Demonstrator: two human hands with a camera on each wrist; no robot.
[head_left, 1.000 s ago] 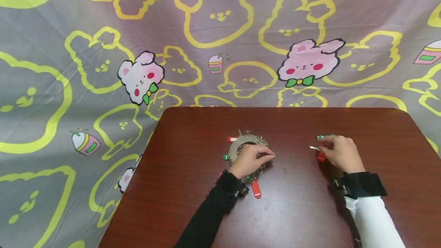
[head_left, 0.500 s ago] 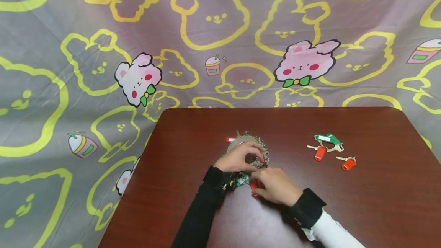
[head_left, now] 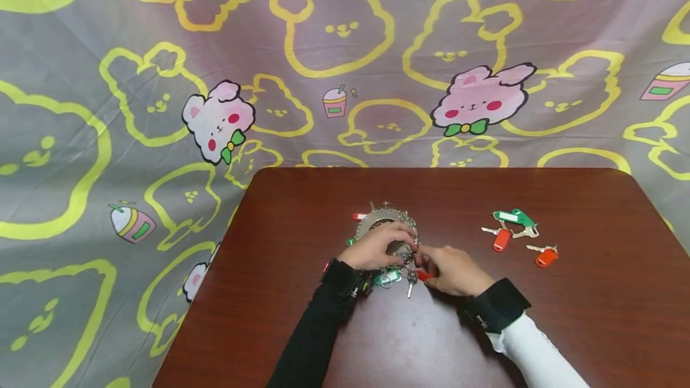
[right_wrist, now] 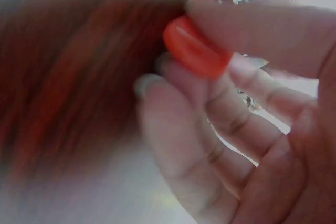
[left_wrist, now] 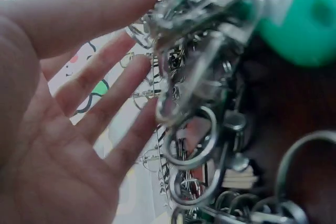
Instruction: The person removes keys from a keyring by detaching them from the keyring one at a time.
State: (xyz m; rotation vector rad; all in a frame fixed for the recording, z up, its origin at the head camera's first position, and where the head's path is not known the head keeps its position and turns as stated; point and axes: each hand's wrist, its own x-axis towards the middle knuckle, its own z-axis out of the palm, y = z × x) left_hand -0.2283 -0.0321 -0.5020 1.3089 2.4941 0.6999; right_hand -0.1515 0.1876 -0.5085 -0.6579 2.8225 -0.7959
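A large round metal key ring (head_left: 384, 215), hung with small hooks and split rings, lies at the table's middle. My left hand (head_left: 377, 248) reaches over it and holds its right side, thumb and fingers about the metal bundle (left_wrist: 194, 40) in the left wrist view. Just to the right, my right hand (head_left: 457, 270) pinches a red key tag (right_wrist: 197, 48) between thumb and fingers. A key (head_left: 412, 286) hangs at the ring's near side, between the hands. Beside it is a green key tag (head_left: 388, 278). My left palm covers part of the ring.
On the right of the brown table (head_left: 587, 322) lie green tags (head_left: 514, 217) with keys, a red tag (head_left: 501, 240) with a key and an orange-red tag (head_left: 547, 257) with a key. A red tag (head_left: 359, 217) pokes out at the ring's far left. A patterned cloth (head_left: 388, 64) hangs behind.
My right hand has left the loose keys on the right, come across to the key ring and taken hold of a red tag there. My left hand has drawn slightly left and lower.
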